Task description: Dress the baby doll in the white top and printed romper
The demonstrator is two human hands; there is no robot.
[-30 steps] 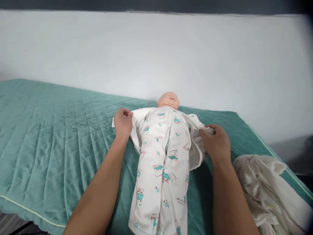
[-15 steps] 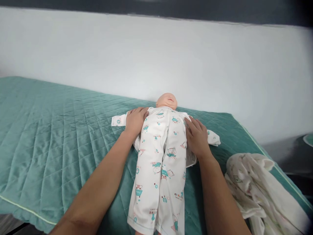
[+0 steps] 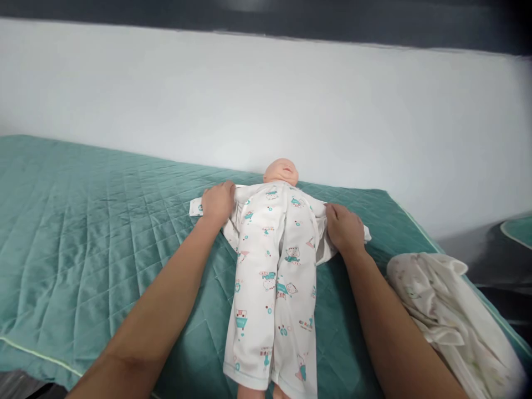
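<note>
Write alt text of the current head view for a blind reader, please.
A person's left hand and right hand grasp the sleeves of white printed clothes on a doll lying face up on a green quilted cover; crumpled pale cloth lies at right.

This is a room indoors, similar to a bedroom or to a classroom for baby care; I cannot tell which one. A green quilted cover (image 3: 103, 221) lies along a plain white wall (image 3: 266, 100), which has a dark band (image 3: 266, 25) at its top. On the cover there are a doll (image 3: 281, 170), printed baby clothes (image 3: 276, 277) and a crumpled cloth (image 3: 440, 299). One corner shows grey floor (image 3: 14, 383).
</note>
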